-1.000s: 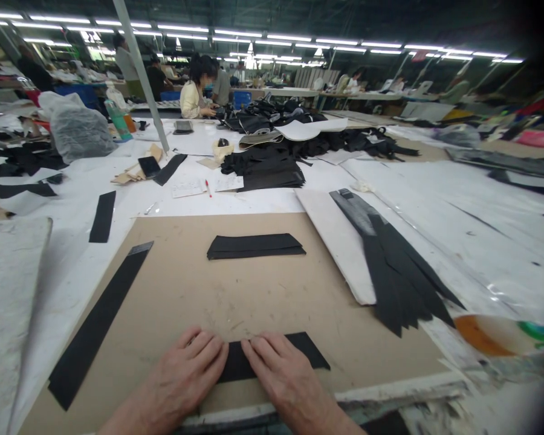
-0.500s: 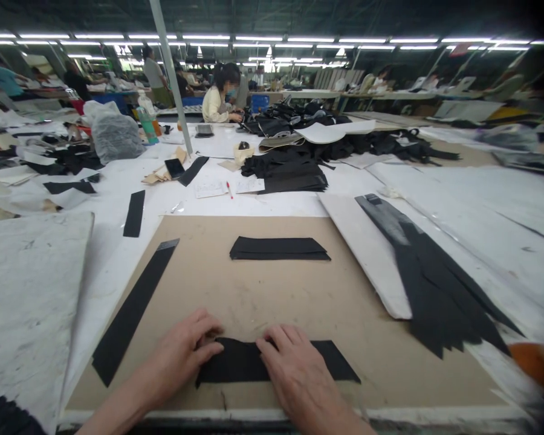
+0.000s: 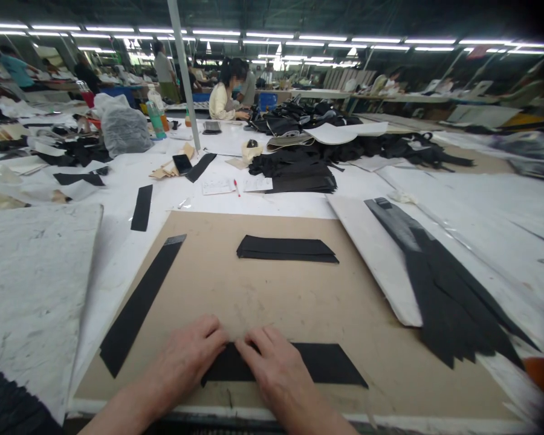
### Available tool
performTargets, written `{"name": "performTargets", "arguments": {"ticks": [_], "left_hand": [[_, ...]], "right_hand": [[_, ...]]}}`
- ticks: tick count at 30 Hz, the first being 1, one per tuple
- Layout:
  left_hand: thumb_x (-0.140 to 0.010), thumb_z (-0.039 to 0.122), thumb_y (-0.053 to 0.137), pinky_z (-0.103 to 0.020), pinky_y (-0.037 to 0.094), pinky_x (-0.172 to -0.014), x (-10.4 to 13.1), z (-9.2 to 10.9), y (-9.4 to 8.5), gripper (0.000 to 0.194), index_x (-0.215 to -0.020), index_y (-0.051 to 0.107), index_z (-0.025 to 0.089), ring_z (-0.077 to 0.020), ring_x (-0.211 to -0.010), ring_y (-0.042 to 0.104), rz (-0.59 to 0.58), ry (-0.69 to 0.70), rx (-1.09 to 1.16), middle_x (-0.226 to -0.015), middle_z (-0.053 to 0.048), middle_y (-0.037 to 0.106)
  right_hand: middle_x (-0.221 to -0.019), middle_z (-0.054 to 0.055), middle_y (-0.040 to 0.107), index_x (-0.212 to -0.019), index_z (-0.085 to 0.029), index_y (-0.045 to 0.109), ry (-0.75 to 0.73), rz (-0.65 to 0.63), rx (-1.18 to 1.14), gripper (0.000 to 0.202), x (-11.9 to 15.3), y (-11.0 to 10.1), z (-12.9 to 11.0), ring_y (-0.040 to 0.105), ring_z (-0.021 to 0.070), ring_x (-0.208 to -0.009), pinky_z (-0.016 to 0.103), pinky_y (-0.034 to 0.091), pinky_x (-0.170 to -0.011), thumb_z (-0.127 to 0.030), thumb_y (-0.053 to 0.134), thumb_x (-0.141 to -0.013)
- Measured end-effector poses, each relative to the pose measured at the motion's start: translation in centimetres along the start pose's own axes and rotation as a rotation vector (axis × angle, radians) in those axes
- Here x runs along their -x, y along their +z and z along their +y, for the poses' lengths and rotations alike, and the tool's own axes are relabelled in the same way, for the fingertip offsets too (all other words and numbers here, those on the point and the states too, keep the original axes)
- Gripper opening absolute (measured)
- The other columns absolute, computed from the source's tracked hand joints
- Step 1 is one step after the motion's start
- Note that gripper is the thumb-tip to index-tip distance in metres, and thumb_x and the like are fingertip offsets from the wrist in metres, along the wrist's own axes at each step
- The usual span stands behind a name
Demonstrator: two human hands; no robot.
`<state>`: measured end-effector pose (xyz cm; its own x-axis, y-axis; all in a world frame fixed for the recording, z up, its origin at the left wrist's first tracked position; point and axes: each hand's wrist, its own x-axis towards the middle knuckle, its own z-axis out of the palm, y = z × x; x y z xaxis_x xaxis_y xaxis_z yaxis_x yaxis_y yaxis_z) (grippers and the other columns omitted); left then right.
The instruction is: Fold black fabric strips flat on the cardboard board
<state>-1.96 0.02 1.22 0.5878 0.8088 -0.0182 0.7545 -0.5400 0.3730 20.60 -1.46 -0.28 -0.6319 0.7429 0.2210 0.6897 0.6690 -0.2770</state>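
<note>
A black fabric strip (image 3: 330,364) with slanted ends lies across the near part of the brown board (image 3: 272,296). Its upper left edge is pinched by the curled fingers of my left hand (image 3: 193,350). Close beside that, my right hand (image 3: 276,367) rests over the strip, thumb and fingers closed at the same edge. The fingertips of both hands nearly meet, and they hide part of the cloth. Farther up the board is a small stack of similar black strips (image 3: 286,249). One long black strip (image 3: 142,305) lies aslant on the left.
At the right, a pale panel (image 3: 376,260) overlaps the board, with fanned black strips (image 3: 453,290) beside it. A whitish slab (image 3: 31,290) is on the left. Beyond are a phone (image 3: 182,164), a red pen (image 3: 237,188), black fabric heaps (image 3: 299,172) and a seated co-worker (image 3: 222,99).
My right hand has slid left along the strip's upper edge, closer to my left hand. The wavy upper edge between the hands is now mostly covered. The whole view has shifted slightly.
</note>
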Motion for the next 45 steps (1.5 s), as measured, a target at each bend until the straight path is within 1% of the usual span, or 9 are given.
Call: {"name": "performTargets", "arguments": {"ticks": [5, 12, 15, 20, 27, 33, 39, 43, 45], "left_hand": [[-0.092, 0.006, 0.054, -0.035, 0.049, -0.080, 1.6, 0.2, 0.8, 0.034, -0.123, 0.056, 0.019, -0.0235, -0.092, 0.057, 0.005, 0.160, -0.243, -0.109, -0.006, 0.061], [-0.091, 0.004, 0.045, -0.041, 0.048, -0.095, 3.6, 0.2, 2.0, 0.053, -0.141, 0.048, 0.022, -0.0256, -0.109, 0.054, 0.094, 0.099, -0.231, -0.128, -0.009, 0.058], [-0.094, 0.008, 0.044, -0.039, 0.048, -0.096, 3.9, 0.2, 2.1, 0.049, -0.140, 0.051, 0.024, -0.0247, -0.111, 0.054, 0.183, 0.105, -0.219, -0.129, -0.008, 0.058], [-0.098, 0.033, 0.058, -0.038, 0.048, -0.097, 4.0, -0.2, 2.6, 0.042, -0.139, 0.054, 0.029, -0.0252, -0.117, 0.054, 0.301, 0.102, -0.197, -0.132, -0.006, 0.057], [-0.100, 0.042, 0.055, -0.035, 0.052, -0.095, 2.9, -0.1, 3.8, 0.022, -0.116, 0.064, 0.031, -0.0223, -0.112, 0.058, 0.346, -0.076, 0.066, -0.119, -0.004, 0.061], [-0.097, 0.035, 0.059, -0.034, 0.052, -0.093, 1.1, 1.2, 2.8, 0.011, -0.093, 0.055, 0.025, -0.0218, -0.108, 0.058, 0.197, -0.156, 0.249, -0.112, -0.005, 0.061], [-0.099, 0.038, 0.045, -0.024, 0.047, -0.064, 0.1, 2.1, 2.5, 0.022, -0.083, 0.050, 0.024, -0.0147, -0.069, 0.057, 0.015, -0.129, 0.355, -0.080, 0.001, 0.060], [-0.093, 0.041, 0.056, -0.025, 0.046, -0.063, -3.1, 1.8, -0.3, 0.023, -0.082, 0.054, 0.022, -0.0157, -0.069, 0.057, 0.085, -0.232, 0.537, -0.074, 0.002, 0.059], [-0.090, 0.039, 0.061, -0.026, 0.047, -0.064, -6.1, 1.6, -2.4, 0.020, -0.084, 0.057, 0.021, -0.0167, -0.070, 0.059, 0.190, -0.266, 0.588, -0.075, 0.001, 0.060]], "right_hand": [[-0.104, 0.011, 0.064, -0.127, -0.007, 0.059, -0.121, 0.094, 0.180, 0.037, 0.6, 0.6, -0.6, 0.055, 0.0260, -0.091, 0.041, 0.051, -0.085, -0.010, 0.059, -0.091], [-0.111, 0.012, 0.064, -0.131, -0.007, 0.057, -0.097, 0.129, 0.162, 0.038, 2.8, -0.5, 1.4, 0.056, 0.0270, -0.099, 0.038, 0.053, -0.090, -0.008, 0.051, -0.093], [-0.110, 0.013, 0.063, -0.132, -0.005, 0.056, -0.074, 0.142, 0.193, 0.041, 5.0, -1.8, 3.3, 0.057, 0.0274, -0.100, 0.039, 0.054, -0.089, -0.004, 0.044, -0.093], [-0.109, 0.014, 0.063, -0.130, -0.008, 0.056, 0.005, 0.116, 0.260, 0.039, 9.0, -4.1, 6.7, 0.058, 0.0261, -0.100, 0.039, 0.055, -0.087, -0.004, 0.035, -0.097], [-0.100, 0.008, 0.063, -0.111, -0.019, 0.062, 0.221, 0.116, 0.175, 0.014, 11.0, -5.7, 9.2, 0.059, 0.0246, -0.093, 0.038, 0.051, -0.081, -0.019, 0.056, -0.099], [-0.089, 0.001, 0.062, -0.087, -0.021, 0.058, 0.352, -0.027, -0.105, 0.013, 9.4, -7.4, 9.3, 0.057, 0.0211, -0.085, 0.034, 0.045, -0.076, -0.010, 0.066, -0.089], [-0.078, -0.002, 0.063, -0.080, -0.021, 0.056, 0.509, -0.019, -0.357, 0.010, 8.7, -8.8, 9.2, 0.057, 0.0163, -0.071, 0.028, 0.041, -0.065, -0.011, 0.058, -0.083], [-0.083, 0.000, 0.067, -0.087, -0.022, 0.057, 0.564, 0.105, -0.589, 0.003, 7.6, -10.0, 11.5, 0.063, 0.0182, -0.079, 0.029, 0.047, -0.072, -0.024, 0.055, -0.086], [-0.096, 0.003, 0.070, -0.102, -0.022, 0.060, 0.533, 0.206, -0.593, 0.018, 6.2, -10.5, 13.9, 0.066, 0.0209, -0.092, 0.032, 0.050, -0.082, -0.031, 0.056, -0.087]]}}
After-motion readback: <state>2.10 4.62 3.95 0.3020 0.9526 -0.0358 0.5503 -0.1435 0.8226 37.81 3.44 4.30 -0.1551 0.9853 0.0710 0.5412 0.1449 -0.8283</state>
